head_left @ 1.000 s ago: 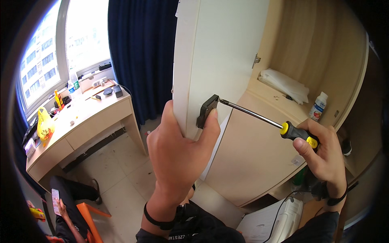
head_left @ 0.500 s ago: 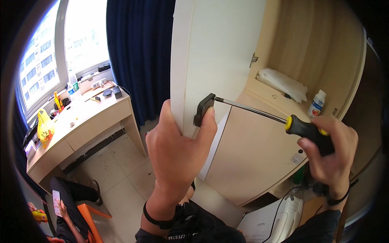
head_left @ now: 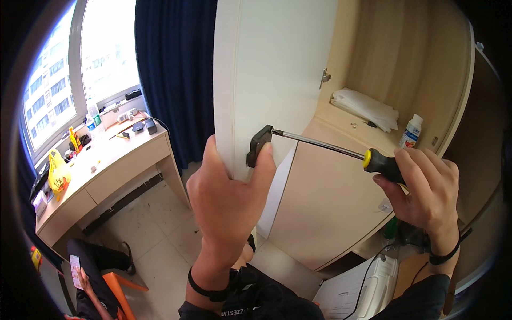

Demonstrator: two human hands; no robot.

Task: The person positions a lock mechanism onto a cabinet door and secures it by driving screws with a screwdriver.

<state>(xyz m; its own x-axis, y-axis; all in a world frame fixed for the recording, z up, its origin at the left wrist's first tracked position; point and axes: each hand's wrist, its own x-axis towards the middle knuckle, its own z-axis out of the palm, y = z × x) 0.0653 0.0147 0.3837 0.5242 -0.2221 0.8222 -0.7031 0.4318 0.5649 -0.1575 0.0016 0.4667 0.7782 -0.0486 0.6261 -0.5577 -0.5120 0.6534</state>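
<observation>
An open white cabinet door [head_left: 282,69] stands in front of me. Around its edge wraps my left hand [head_left: 226,202], the thumb pressing a small black door handle [head_left: 260,145] against the door's face. My right hand [head_left: 426,189] grips the black and yellow handle of a screwdriver [head_left: 325,145]. The shaft runs leftward, and its tip meets the upper end of the black piece; whether a screw sits there is too small to tell. A metal hinge [head_left: 325,78] shows at the far side of the door.
Inside the cabinet [head_left: 410,64], a folded white plastic sheet [head_left: 365,108] and a white bottle [head_left: 410,132] lie and stand on the shelf. A white case [head_left: 354,290] is below. At left are a cluttered desk [head_left: 114,170] and a seated person's hand with a phone [head_left: 76,272].
My right hand has closed its fingers more fully around the screwdriver handle. The view has shifted slightly; the tip stays at the black piece, and my left hand keeps its hold.
</observation>
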